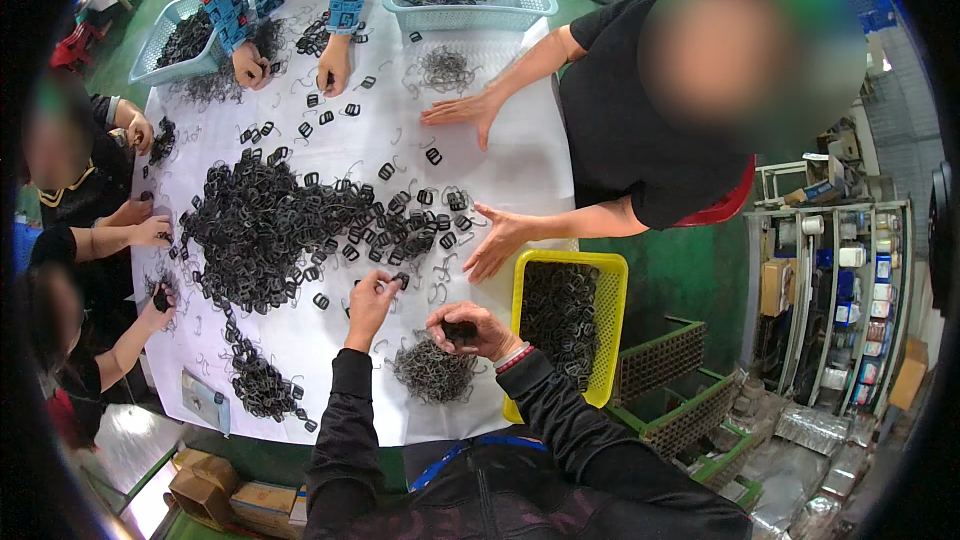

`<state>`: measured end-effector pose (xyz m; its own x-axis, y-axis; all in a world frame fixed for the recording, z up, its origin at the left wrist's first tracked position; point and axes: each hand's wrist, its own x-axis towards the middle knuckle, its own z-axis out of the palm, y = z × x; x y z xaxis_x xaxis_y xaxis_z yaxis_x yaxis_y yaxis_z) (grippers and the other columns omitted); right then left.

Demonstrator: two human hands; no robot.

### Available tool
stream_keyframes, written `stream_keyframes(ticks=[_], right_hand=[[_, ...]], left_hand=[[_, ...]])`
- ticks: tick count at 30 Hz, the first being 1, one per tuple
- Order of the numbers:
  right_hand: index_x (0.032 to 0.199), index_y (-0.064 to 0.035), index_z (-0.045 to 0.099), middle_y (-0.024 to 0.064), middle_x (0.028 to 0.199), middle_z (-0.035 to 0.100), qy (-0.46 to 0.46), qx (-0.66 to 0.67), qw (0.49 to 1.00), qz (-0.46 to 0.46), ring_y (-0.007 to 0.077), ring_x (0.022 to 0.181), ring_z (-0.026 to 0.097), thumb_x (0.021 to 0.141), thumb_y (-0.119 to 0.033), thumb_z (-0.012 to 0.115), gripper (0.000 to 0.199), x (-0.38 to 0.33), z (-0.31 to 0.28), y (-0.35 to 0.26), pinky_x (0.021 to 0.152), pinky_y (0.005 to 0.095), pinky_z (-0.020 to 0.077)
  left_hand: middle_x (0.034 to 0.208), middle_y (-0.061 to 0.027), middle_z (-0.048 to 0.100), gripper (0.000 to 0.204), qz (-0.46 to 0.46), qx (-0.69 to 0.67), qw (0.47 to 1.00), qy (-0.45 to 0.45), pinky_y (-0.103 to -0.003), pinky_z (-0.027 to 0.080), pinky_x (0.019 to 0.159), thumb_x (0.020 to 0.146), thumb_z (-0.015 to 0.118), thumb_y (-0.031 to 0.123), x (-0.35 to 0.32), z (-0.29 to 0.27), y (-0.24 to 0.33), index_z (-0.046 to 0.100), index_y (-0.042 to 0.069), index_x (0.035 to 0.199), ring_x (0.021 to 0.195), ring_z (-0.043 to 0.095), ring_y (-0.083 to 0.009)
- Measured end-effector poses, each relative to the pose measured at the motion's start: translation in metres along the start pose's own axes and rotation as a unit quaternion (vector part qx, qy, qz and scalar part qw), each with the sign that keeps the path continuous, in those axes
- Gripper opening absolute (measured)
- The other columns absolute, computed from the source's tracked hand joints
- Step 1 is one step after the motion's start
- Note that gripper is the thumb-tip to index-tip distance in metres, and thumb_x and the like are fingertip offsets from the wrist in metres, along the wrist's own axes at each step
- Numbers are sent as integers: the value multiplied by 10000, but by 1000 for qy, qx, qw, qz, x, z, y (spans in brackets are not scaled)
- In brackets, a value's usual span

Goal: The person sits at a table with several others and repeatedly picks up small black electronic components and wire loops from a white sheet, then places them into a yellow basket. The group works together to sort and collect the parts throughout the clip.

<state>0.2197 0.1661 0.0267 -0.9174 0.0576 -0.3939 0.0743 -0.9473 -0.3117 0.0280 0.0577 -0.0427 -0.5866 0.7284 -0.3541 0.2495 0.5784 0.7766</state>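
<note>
My left hand (pixel 370 308) is closed in a pinch at the near side of the white-covered table, with a small black plastic buckle (pixel 400 281) at its fingertips. My right hand (pixel 478 331), palm up with curled fingers, holds a clump of black buckles (pixel 459 331). Just below it lies a tangle of thin dark curved scraps (pixel 435 370). Beyond my left hand spreads a big heap of black buckles (pixel 255 230), with loose ones scattered along its right side. A yellow basket (pixel 622 315) filled with dark buckles stands to the right of my right hand.
Across the right edge, a co-worker in black holds out two open hands (pixel 500 240). Other people's hands (pixel 335 65) handle buckles at the far and left sides. Light-blue baskets (pixel 470 18) stand at the far end. A smaller buckle pile (pixel 265 385) lies near left.
</note>
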Motion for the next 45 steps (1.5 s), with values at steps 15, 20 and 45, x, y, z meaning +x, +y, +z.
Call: stream_keyframes(ticks=[15,20,45], right_hand=[[1219,-9,488,113,1024,586,85,63,994,33,210,960,604,955,-372,443,451,-4,21,47,737,292,548],[1243,-49,450,107,1146,541,31,-164,963,-212,223,1106,527,859,-129,595,418,4,4,64,913,360,479],[985,-37,532,124,909,565,5,76,995,61,209,738,566,901,-153,497,148,-11,2,46,411,228,397]], left_hand=[[883,-76,575,199,36,-367,910,-190,-282,473,753,678,568,-25,-68,-49,103,547,13,872,808,568,-150],[908,-101,612,73,387,11,919,-72,-356,476,845,761,639,38,-89,-3,123,602,14,819,927,608,-259],[947,-57,575,161,-154,-286,945,32,-327,506,734,828,603,72,-31,-33,-62,606,39,986,874,593,-190]])
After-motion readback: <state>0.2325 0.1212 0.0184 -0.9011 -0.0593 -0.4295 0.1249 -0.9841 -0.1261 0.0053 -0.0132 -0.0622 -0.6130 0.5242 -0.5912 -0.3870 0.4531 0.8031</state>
